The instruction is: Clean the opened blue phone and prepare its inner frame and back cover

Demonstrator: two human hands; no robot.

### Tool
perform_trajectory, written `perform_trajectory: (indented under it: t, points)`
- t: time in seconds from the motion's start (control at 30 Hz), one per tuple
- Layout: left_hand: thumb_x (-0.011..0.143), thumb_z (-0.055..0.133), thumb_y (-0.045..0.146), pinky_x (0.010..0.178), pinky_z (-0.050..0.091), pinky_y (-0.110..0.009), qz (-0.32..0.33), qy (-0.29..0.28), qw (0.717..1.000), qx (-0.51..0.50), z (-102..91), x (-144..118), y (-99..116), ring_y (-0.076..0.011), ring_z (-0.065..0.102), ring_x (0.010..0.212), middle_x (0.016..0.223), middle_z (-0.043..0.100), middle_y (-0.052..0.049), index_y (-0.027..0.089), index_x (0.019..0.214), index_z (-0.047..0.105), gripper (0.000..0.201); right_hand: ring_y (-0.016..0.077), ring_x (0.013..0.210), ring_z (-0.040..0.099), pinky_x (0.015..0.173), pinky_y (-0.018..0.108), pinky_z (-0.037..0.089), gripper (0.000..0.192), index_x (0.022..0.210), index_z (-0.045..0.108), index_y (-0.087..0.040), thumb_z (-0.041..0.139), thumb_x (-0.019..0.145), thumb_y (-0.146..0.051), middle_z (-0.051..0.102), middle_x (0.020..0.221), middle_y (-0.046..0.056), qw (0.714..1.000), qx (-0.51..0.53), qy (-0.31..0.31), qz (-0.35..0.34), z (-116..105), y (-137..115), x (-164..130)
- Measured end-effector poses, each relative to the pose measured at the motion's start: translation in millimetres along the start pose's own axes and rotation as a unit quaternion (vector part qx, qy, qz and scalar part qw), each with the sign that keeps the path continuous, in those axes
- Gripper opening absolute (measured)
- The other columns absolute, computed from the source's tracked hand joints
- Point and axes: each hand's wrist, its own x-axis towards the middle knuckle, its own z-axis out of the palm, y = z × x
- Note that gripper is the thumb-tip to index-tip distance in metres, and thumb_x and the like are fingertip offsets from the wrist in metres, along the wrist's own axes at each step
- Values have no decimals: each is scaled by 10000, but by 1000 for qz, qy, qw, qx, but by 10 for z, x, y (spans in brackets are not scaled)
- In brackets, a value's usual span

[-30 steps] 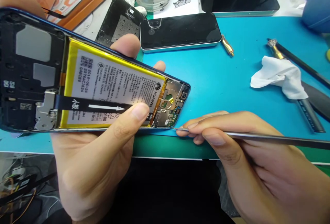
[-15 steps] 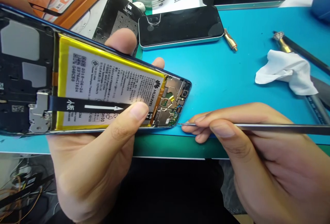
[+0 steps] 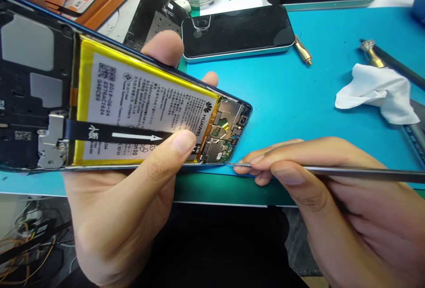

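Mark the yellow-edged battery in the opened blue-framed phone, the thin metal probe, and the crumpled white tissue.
yellow-edged battery (image 3: 142, 102), head view, on its white label.
thin metal probe (image 3: 358, 172), head view, on the bare shaft beyond the fingers.
crumpled white tissue (image 3: 378, 91), head view, on its middle fold.

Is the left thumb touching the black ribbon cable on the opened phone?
Touching. The head view shows the left thumb pressed flat over the black ribbon cable's end.

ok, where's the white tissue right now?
Head view, right side: the crumpled white tissue lies on the blue mat, overlapping dark tools, beyond the right hand.
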Motion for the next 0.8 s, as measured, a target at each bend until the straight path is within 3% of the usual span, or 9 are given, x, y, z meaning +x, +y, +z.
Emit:
perform_trajectory:
  t: [0.13,0.3,0.5,0.63,0.8]
  points:
    - [928,770,4,1345,473,-550,51,61,997,-2,-48,-25,-99,-321,391,1585,1514,650,198,558,1575,417,922,36,964,769,898,98,589,187,1032,747,-268,601,1085,-163,793,1039,-98,1000,0,-4,-11,2,-29,12]
    - [910,713,-60,1342,455,-564,84,24,996,9,-66,-11,-27,-346,392,1597,1540,650,115,425,1504,567,780,38,945,756,839,120,597,216,978,761,-266,608,1080,-152,784,1012,-88,999,-6,31,-8,26,-50,30]
    - [944,757,38,1310,515,-548,63,36,997,17,-53,-30,-102,-333,446,1572,1534,640,168,547,1545,473,837,55,987,757,860,144,611,232,958,761,-274,619,1072,-130,782,1033,-87,1000,6,25,-5,5,-19,18]
    - [936,776,35,1296,555,-475,47,49,997,31,-66,-37,-94,-307,522,1524,1526,648,165,543,1550,462,856,57,972,765,866,134,613,193,1023,758,-273,619,1074,-148,788,1037,-88,1000,4,6,-12,-10,-6,17]
    - [1021,651,56,1253,596,-380,25,-39,999,-11,-81,-22,-25,-231,579,1486,1467,679,186,563,1518,494,726,68,941,778,883,136,618,196,999,751,-301,602,1091,-211,794,1016,-96,1000,-2,-1,1,5,8,10]
